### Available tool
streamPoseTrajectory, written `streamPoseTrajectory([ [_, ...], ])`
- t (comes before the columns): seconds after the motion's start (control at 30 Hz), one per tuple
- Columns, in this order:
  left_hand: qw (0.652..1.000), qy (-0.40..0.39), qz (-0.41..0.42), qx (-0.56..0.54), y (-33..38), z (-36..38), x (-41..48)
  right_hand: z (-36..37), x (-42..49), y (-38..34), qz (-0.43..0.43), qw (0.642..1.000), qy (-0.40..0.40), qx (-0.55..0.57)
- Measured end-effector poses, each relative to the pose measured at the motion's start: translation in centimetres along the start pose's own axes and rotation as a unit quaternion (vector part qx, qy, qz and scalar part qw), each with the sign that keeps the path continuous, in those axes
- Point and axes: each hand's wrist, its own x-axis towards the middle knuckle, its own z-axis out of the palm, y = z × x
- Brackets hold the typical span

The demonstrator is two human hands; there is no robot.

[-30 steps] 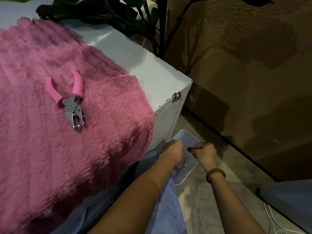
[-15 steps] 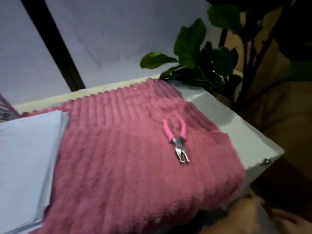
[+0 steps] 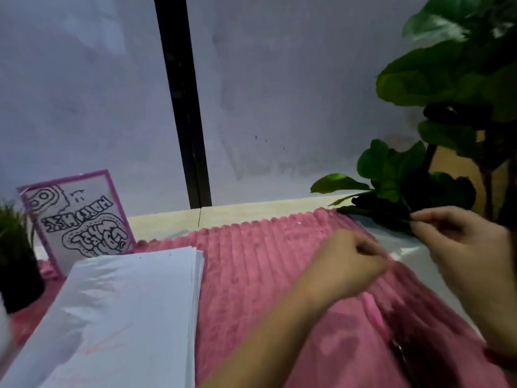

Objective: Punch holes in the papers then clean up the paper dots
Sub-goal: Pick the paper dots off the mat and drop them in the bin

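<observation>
Head view, dim and motion-blurred. Progress, left to right: a stack of white papers is laid on the left half of the pink ribbed fleece cloth, edges squared. Two dark flecks are seen near its far edge, too small to be called holes. The left hand is held low over the cloth right of centre, fingers curled in; whether anything is pinched inside cannot be told. A pink-handled hole punch is seen lying on the cloth just below that wrist, partly hidden by the forearm and gripped by neither hand. The right hand is raised over the bare white tabletop, thumb and fingertips drawn together near a leaf (holding something or nothing: not resolved). No paper dots can be made out. Judged: punching is finished or paused, since the tool is set down; how much clean-up is left cannot be gauged.

Surroundings: potted grass at far left; a purple-bordered card propped behind the stack; a black upright bar against the grey wall; a fiddle-leaf plant at right, its low leaves overhanging the table corner. The deep pile is judged the main hindrance, as dots could be lost between the ribs.
</observation>
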Motion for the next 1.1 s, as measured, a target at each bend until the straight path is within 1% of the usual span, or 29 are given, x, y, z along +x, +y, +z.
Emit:
streamPoseTrajectory([
  [0.03, 0.999, 0.049, -0.012, 0.02, -1.2, -2.3, 0.9, 2.7, 0.9, -0.9, -0.004, 0.998, -0.052, -0.018],
  [0.07, 0.994, 0.083, -0.035, 0.058, -2.6, -3.9, 1.9, 5.6, 1.8, -0.2, 0.004, 0.994, -0.098, -0.046],
  [0.13, 0.983, 0.133, -0.055, 0.115, -5.3, -6.1, 4.0, 10.2, 4.0, 2.1, 0.043, 0.98, -0.177, -0.082],
  [0.2, 0.968, 0.194, -0.064, 0.148, -8.0, -7.9, 6.4, 13.8, 5.7, 5.2, 0.086, 0.966, -0.22, -0.11],
  [0.23, 0.959, 0.221, -0.057, 0.168, -9.4, -8.9, 8.0, 15.2, 6.1, 5.9, 0.093, 0.961, -0.234, -0.112],
  [0.3, 0.947, 0.244, -0.056, 0.202, -11.8, -10.1, 11.2, 17.4, 6.7, 7.7, 0.101, 0.956, -0.253, -0.106],
  [0.43, 0.947, 0.227, -0.05, 0.22, -14.6, -10.7, 16.8, 19.4, 7.4, 10.2, 0.106, 0.957, -0.247, -0.113],
  [0.57, 0.952, 0.211, -0.042, 0.216, -16.1, -10.3, 19.9, 20.6, 7.8, 11.3, 0.08, 0.956, -0.249, -0.134],
  [0.8, 0.956, 0.209, -0.053, 0.197, -17.0, -9.5, 21.0, 21.3, 8.0, 12.1, 0.079, 0.953, -0.239, -0.17],
  [0.97, 0.952, 0.194, -0.052, 0.231, -17.2, -9.3, 21.2, 21.7, 7.5, 12.1, 0.058, 0.952, -0.213, -0.211],
  [1.03, 0.951, 0.21, -0.05, 0.223, -17.0, -9.6, 21.3, 21.7, 7.4, 11.9, 0.063, 0.95, -0.206, -0.224],
  [1.1, 0.952, 0.247, -0.051, 0.175, -16.9, -10.4, 21.4, 21.6, 7.4, 11.7, 0.068, 0.953, -0.197, -0.221],
])
